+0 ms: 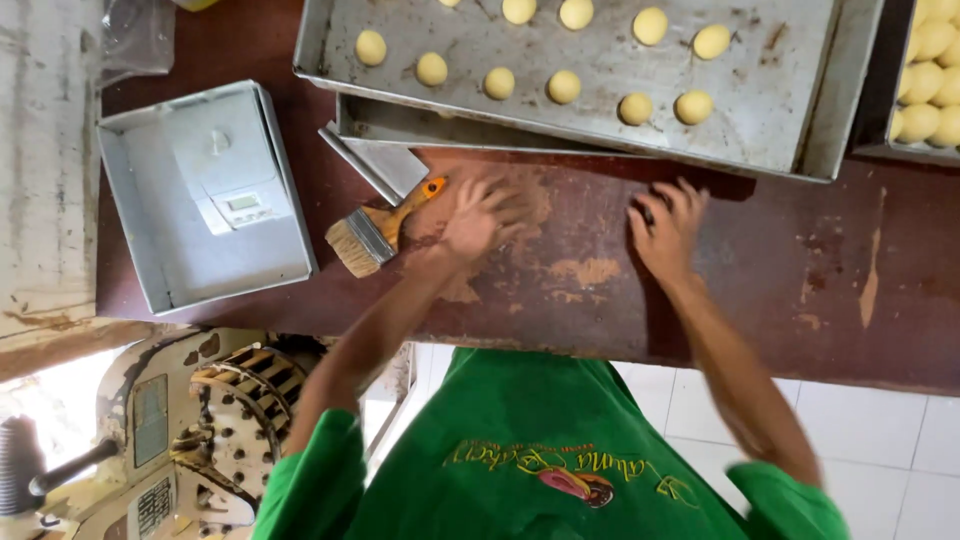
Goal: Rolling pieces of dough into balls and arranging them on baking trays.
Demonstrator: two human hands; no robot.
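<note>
My left hand (pixel 480 215) lies palm down on the worn brown table (pixel 780 290), fingers spread and blurred by motion. Just to its left lies a pastry brush (pixel 372 235) with an orange handle. My right hand (pixel 668 228) rests flat on the table with its fingers apart, fingertips close to the front rim of a large metal baking tray (pixel 780 120). On that tray sit several small round yellow dough balls (pixel 565 87) in rows. I see nothing in either hand; what is under the palms is hidden.
A second tray (pixel 400 125) pokes out from under the large one, with a metal scraper (pixel 385 165) beside it. An open metal box (pixel 130 220) at left holds a white digital scale (pixel 225 180). Another tray of dough balls (pixel 925 90) is at far right. A dough machine (pixel 200 430) stands below left.
</note>
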